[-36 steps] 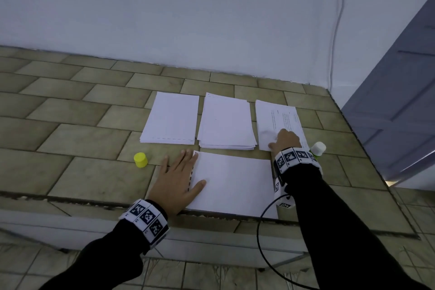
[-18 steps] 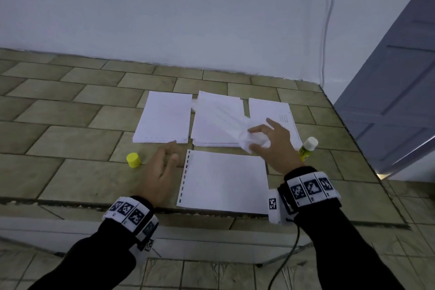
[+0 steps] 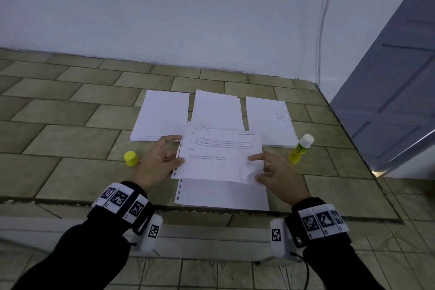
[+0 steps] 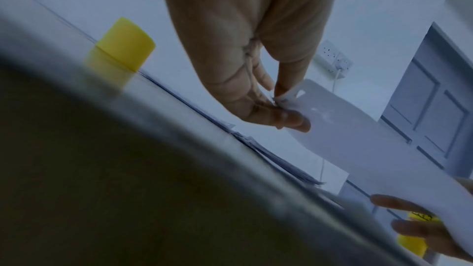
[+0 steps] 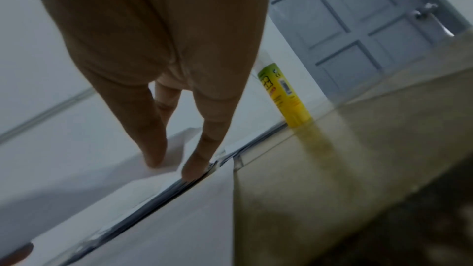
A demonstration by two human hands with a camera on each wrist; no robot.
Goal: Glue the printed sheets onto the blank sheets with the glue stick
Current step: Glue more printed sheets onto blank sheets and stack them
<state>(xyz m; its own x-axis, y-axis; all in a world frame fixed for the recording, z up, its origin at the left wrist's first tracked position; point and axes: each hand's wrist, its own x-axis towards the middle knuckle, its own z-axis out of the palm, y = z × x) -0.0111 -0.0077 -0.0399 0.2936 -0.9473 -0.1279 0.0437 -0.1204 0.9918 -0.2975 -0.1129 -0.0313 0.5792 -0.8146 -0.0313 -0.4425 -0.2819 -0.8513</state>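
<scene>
A grey door (image 3: 388, 92) stands to the right of the tiled counter (image 3: 70, 139). A thin white cable (image 3: 322, 19) hangs on the wall beside the door.

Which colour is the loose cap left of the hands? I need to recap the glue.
Yellow: the cap shows best in the left wrist view.

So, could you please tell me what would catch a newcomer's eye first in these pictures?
Most striking is the printed sheet, held by its side edges in the left hand and right hand above a blank sheet at the counter's near edge. The uncapped glue stick stands to the right, its yellow cap to the left.
</scene>
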